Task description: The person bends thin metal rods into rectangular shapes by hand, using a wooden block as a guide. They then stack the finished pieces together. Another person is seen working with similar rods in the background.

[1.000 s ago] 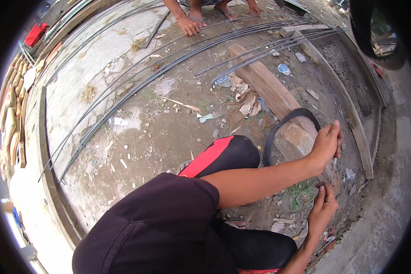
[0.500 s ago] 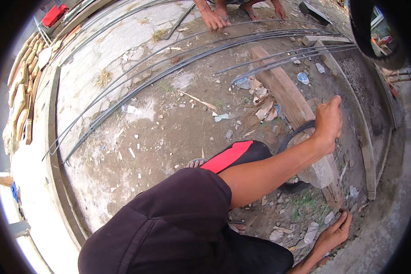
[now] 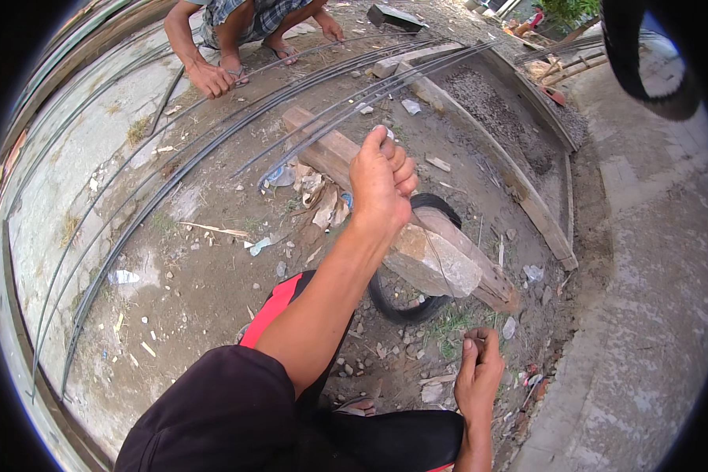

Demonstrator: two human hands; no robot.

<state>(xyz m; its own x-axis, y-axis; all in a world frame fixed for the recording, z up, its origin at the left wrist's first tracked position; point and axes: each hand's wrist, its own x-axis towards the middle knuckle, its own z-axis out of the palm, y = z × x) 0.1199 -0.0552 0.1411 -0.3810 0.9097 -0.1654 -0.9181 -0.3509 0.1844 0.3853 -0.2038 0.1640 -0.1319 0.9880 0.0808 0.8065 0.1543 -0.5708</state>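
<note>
My left hand [image 3: 381, 169] is raised over a wooden beam [image 3: 322, 145], fingers wrapped round what looks like a thin dark wire, which runs down across a pale stone block [image 3: 436, 265]. Lower right, my right hand [image 3: 480, 370] pinches its thumb and fingertips together near the wire's lower stretch; the held end is too small to see clearly. A coil of black wire [image 3: 401, 311] lies around and partly under the block, between my hands.
Another person's hands [image 3: 211, 79] touch long steel rods [image 3: 189, 161] on the cracked ground at top left. Timber formwork [image 3: 511, 169] holding gravelly material [image 3: 480, 102] stands at the right, beside a concrete strip [image 3: 637, 259]. Paper scraps and stones [image 3: 322, 200] litter the dirt.
My view has turned right, so the ground and rods sit further left. My left hand has risen away from my right hand, uncovering more of the coil and block.
</note>
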